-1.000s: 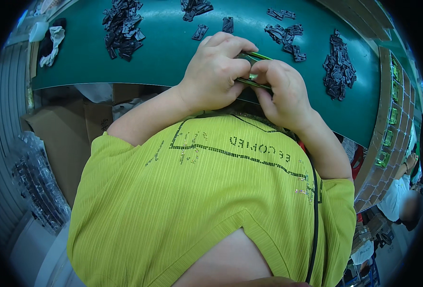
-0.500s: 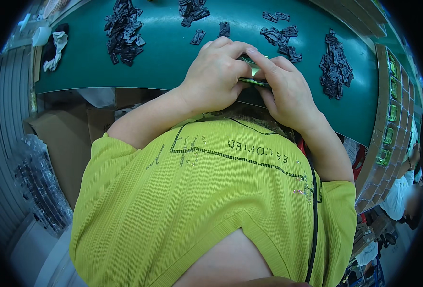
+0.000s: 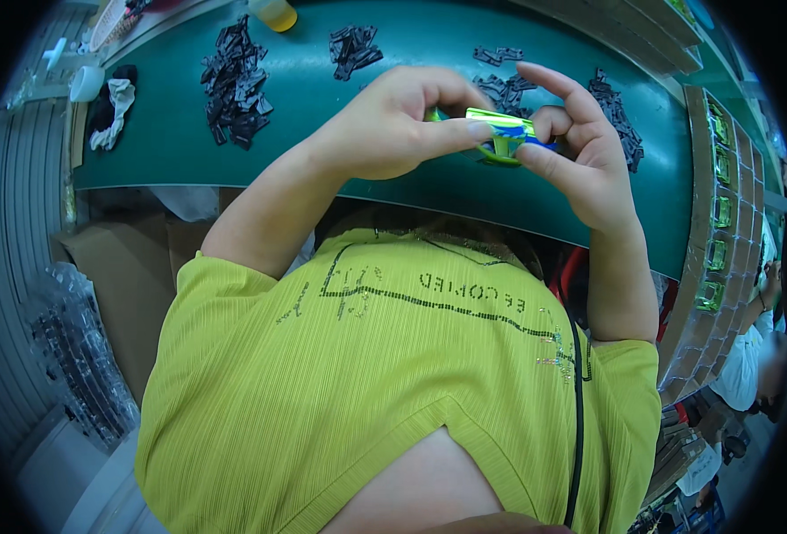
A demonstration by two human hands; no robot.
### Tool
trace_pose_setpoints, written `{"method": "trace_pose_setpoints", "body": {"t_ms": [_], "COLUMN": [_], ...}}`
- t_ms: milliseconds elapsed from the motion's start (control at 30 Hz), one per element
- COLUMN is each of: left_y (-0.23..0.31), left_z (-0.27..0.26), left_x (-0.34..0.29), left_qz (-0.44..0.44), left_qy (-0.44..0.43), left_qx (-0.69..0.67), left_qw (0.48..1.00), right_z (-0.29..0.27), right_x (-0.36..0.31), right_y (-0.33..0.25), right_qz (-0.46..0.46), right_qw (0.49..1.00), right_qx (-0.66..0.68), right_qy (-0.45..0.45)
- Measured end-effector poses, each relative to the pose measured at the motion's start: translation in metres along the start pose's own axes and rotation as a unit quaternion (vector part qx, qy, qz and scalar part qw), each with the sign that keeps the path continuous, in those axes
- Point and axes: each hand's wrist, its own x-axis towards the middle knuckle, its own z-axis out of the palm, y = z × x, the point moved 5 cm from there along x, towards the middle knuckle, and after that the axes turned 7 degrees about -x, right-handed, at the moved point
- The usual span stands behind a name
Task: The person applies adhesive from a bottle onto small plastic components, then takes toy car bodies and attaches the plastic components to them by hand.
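Above the green tabletop, my left hand [image 3: 393,129] grips a glossy bright-green plastic shell with blue markings [image 3: 503,130], which looks like a toy car body. The thumb lies along its near side, with the fingers partly hidden behind. At the shell's right end, the thumb and bent index finger of my right hand [image 3: 593,165] pinch it; another finger is stretched up and away. Beyond my hands, a small heap of flat black plastic parts [image 3: 504,93] is partly covered by the shell and fingers.
More black parts lie in a large pile [image 3: 236,84] at left, a smaller pile [image 3: 354,51] at the back and another pile [image 3: 620,116] at right. A divided cardboard box [image 3: 712,240] holds several green pieces. A yellow-bottomed container [image 3: 274,13] and gloves [image 3: 113,111] are at the far left.
Both hands have moved up and apart. The shell has turned, so its bright green and blue surface now shows. My right fingers have spread, one now pointing upward.
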Motion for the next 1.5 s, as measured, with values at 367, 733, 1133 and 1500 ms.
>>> {"method": "trace_pose_setpoints", "body": {"t_ms": [367,733,1133,1500], "left_y": [-0.004,-0.037,-0.043,-0.046], "left_z": [0.002,0.008,0.004,0.009], "left_x": [0.039,0.058,0.053,0.05], "left_qz": [-0.113,-0.26,-0.283,-0.3], "left_qy": [0.026,0.016,0.06,0.076], "left_qx": [-0.175,-0.361,-0.43,-0.421], "left_qw": [0.978,0.895,0.855,0.853], "right_z": [-0.028,-0.047,-0.038,-0.035], "right_x": [0.025,0.036,0.036,0.04], "right_y": [-0.014,0.012,0.032,0.038], "right_qz": [-0.075,-0.133,-0.034,-0.035], "right_qw": [0.965,0.97,0.999,0.995], "right_qx": [-0.245,-0.203,-0.02,-0.098], "right_qy": [-0.053,0.022,0.036,-0.007]}}
